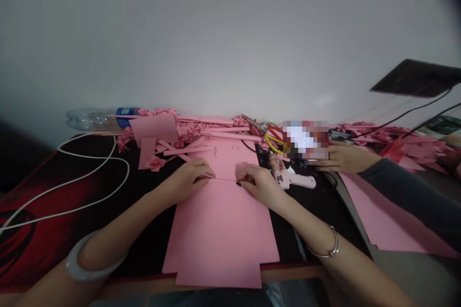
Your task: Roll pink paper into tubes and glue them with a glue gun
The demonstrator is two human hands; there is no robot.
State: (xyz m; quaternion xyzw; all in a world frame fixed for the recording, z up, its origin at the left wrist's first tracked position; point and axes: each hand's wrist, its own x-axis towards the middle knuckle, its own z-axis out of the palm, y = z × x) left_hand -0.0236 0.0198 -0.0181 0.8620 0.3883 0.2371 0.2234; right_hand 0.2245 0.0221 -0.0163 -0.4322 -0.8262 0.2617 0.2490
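Note:
Between my hands stretches a thin pink paper piece [225, 180], seen nearly edge-on, just above larger pink sheets. My left hand [189, 180] pinches its left end with thumb and fingers. At the right end, my right hand [261, 183] has its fingertips closed on the same piece. A small pink flap shows behind that hand's fingers; whether it belongs to the held piece I cannot tell. Beneath lie overlapping pink paper sheets [219, 240], which reach past the table's front edge. A white glue gun [297, 180] lies just right of my right hand.
Pliers with yellow handles [272, 143] lie beyond the glue gun. Another person's hand [347, 157] touches a blurred, bright object [304, 138]. Folded pink paper pieces [190, 132] and a plastic bottle [93, 119] line the wall. A white cable [90, 172] loops at left.

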